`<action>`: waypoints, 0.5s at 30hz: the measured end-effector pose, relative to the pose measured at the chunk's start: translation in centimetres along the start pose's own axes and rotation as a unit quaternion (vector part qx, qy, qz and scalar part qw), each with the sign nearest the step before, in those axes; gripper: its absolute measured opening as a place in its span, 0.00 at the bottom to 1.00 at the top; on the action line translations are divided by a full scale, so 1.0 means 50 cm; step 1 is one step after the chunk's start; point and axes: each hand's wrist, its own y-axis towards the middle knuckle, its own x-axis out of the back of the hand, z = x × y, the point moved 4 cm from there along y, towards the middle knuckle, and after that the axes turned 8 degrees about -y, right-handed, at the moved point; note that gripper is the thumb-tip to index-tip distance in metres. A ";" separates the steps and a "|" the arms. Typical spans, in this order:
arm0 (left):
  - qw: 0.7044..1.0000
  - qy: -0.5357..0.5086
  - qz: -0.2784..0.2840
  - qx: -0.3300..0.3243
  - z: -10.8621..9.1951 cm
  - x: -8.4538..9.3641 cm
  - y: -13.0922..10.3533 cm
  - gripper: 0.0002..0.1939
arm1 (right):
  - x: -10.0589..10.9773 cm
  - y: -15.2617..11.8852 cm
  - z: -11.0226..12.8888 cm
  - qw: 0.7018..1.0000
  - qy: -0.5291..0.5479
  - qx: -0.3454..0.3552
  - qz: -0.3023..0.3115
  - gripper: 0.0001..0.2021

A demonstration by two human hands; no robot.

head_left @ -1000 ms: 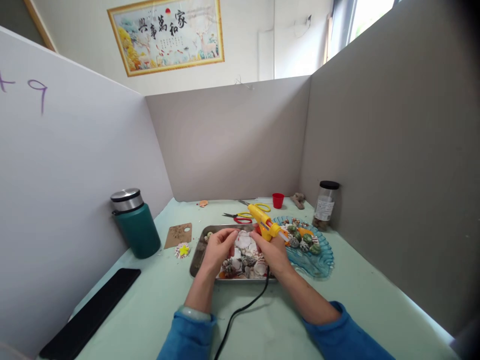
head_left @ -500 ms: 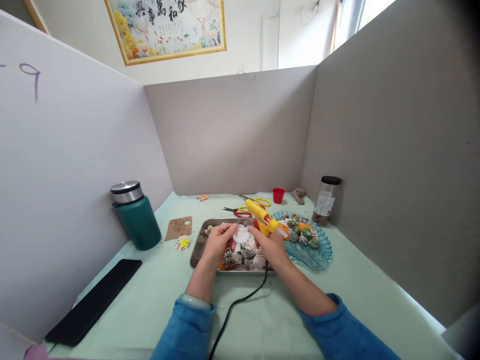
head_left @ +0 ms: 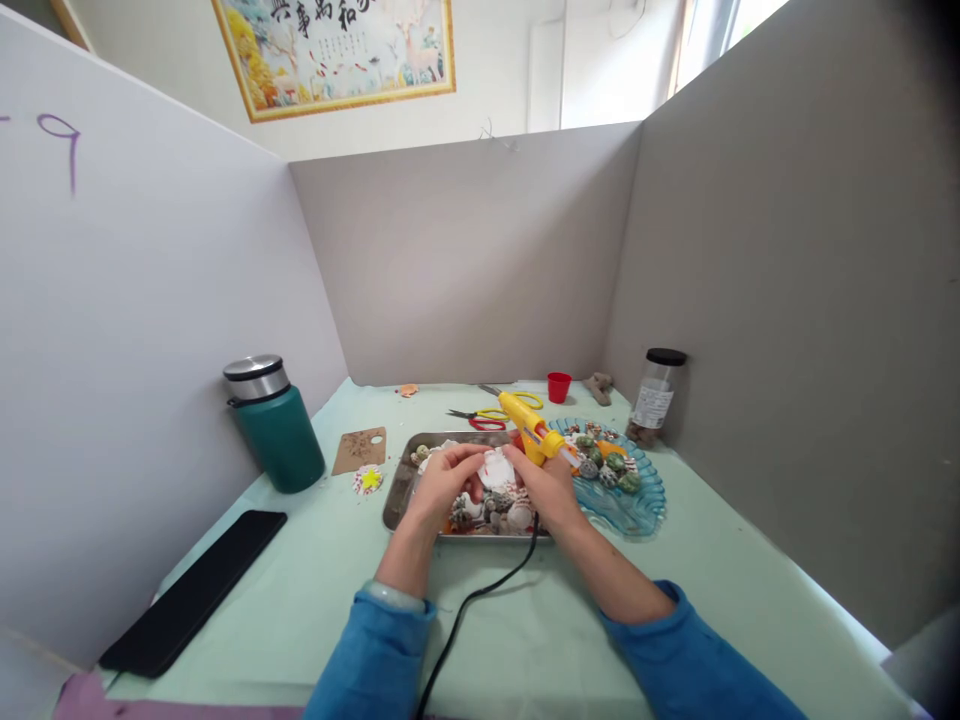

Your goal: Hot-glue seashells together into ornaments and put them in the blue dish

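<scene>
Over a metal tray of mixed shells, both my hands come together around a white shell-like piece. My left hand is closed, its thumb and index finger pinching the piece's left edge. A yellow hot glue gun sits in my right hand, its clear glue stick sticking out at the back. The right fingertips also touch the white piece from the right side. The gun's black cord runs down toward me. My fingers hide part of the piece and some shells.
To the right, a blue scalloped dish holds striped shells; behind it are a black-lidded jar and a red cup. Scissors lie behind the tray. Leftward are a green bottle, a brown card and a black flat case.
My left fingers have shifted slightly over the white piece, which appears turned and a little further right. The glue gun stays in my right hand. The whole view has shifted a little.
</scene>
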 end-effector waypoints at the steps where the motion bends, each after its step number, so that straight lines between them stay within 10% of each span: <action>1: 1.000 0.009 0.002 -0.004 0.001 0.001 0.000 0.21 | 0.000 0.000 0.000 1.000 -0.004 -0.001 0.000 0.17; 15: 0.998 0.055 0.021 -0.006 0.003 -0.005 0.001 0.15 | 0.002 -0.013 0.016 0.997 -0.074 0.013 0.017 0.19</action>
